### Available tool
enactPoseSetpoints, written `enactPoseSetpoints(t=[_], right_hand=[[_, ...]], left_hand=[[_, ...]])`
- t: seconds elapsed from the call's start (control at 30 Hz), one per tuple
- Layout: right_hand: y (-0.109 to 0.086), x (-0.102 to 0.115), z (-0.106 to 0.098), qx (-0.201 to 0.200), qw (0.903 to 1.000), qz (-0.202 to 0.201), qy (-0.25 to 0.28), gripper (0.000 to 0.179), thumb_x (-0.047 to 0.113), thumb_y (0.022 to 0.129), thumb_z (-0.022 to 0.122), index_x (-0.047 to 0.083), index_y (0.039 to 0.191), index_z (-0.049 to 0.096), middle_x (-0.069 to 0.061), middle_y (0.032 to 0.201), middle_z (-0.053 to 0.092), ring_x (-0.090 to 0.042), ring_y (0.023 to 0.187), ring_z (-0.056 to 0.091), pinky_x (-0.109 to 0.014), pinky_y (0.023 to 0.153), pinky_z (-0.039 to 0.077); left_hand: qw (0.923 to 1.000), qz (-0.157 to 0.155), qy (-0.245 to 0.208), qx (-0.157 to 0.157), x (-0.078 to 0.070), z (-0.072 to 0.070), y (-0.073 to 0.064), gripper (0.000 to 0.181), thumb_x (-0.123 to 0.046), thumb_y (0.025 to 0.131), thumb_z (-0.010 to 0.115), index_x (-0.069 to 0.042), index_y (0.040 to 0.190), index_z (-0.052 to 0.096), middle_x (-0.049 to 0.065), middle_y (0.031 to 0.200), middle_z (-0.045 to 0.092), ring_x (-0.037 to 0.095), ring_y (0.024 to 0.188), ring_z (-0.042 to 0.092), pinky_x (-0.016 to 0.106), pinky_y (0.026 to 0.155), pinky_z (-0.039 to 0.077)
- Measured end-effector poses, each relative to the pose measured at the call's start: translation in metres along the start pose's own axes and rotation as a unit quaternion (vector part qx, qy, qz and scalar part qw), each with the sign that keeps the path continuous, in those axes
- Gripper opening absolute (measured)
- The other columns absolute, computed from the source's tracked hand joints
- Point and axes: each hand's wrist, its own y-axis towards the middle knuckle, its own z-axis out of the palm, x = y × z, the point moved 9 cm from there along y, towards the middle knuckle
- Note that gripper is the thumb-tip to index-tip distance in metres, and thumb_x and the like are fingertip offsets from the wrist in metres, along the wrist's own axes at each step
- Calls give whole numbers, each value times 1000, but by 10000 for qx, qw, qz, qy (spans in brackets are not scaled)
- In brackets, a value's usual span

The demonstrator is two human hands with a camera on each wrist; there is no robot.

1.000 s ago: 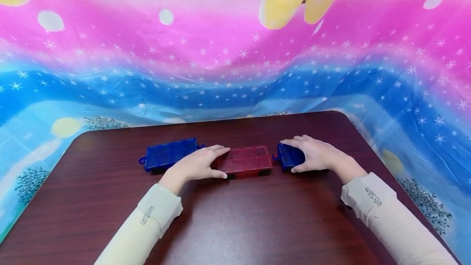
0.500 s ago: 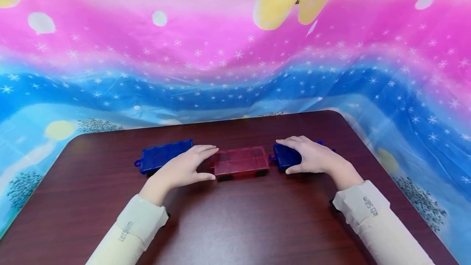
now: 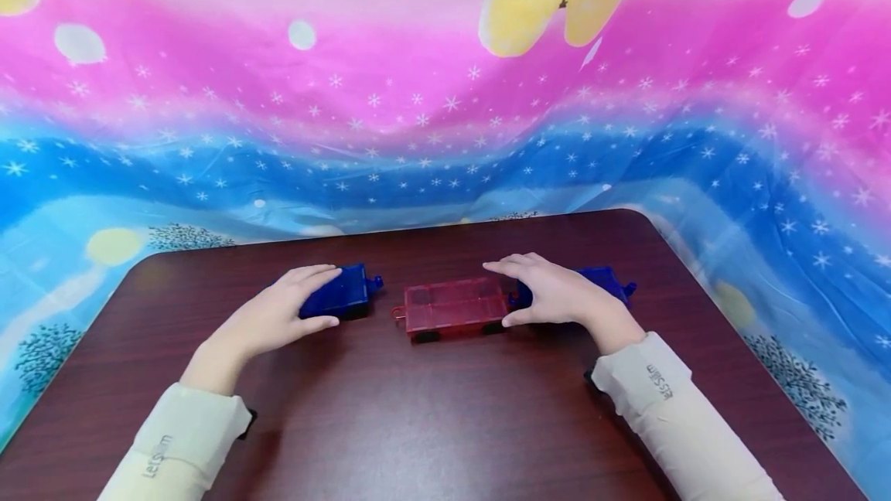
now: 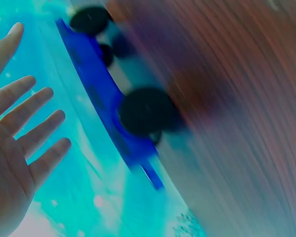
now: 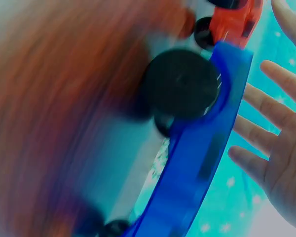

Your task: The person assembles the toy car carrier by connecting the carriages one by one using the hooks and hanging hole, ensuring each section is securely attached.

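Note:
Three flat toy train cars on wheels stand in a row in the head view. My left hand (image 3: pixel 274 311) hovers over the left blue train car (image 3: pixel 341 292), fingers extended and thumb apart, hiding its left part. A gap separates that car's right-end coupler from the red translucent train car (image 3: pixel 455 304) in the middle. My right hand (image 3: pixel 564 296) is spread over the right blue train car (image 3: pixel 604 280), covering most of it, with fingertips over the red car's right end. Both wrist views show straight fingers beside the blue cars, holding nothing.
The cars rest on a dark brown wooden table (image 3: pixel 431 416) with rounded back corners. A pink and blue patterned cloth (image 3: pixel 390 130) hangs right behind the table and along its sides.
My left hand has moved left, off the red car and over the left blue car. My right hand has shifted left along the right blue car toward the red one.

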Motion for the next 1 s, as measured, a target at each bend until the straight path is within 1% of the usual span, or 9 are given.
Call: enactPoseSetpoints(t=[0.17,0.33,0.53,0.73,1.0], right_hand=[[15,19,4,75,9997,-183,133,85,48,82,78,30,155,36,-8,157,40,-31,147,34,-56,112,39],[29,36,9,168,9990,-407,109,84,48,83,77,29,154,38,-4,155,43,-28,145,37,-53,112,40],[41,44,19,333,9973,-516,412,82,47,83,78,28,153,40,-2,155,43,-25,143,39,-51,114,39],[48,49,25,416,9956,-624,569,81,46,82,78,26,152,43,-2,150,48,-22,136,46,-47,110,44],[50,53,32,611,9951,-547,546,79,39,81,81,26,150,45,-2,148,50,-23,132,48,-46,109,44]], left_hand=[[9996,-217,77,143,24,-6,3,78,-38,90,73,-4,151,39,25,152,42,46,141,36,64,112,34],[9988,-352,23,346,35,-2,11,83,-42,88,73,-4,152,38,25,153,41,47,141,35,64,112,33],[9985,-359,-25,421,36,8,21,85,-41,85,77,-4,152,39,25,151,43,46,138,40,64,109,38],[9977,-432,-32,526,38,16,24,87,-39,83,79,-4,151,39,26,149,45,47,135,44,64,106,41],[9980,-353,-105,522,39,19,26,84,-34,83,80,-3,151,40,27,148,46,47,133,46,64,104,42]])
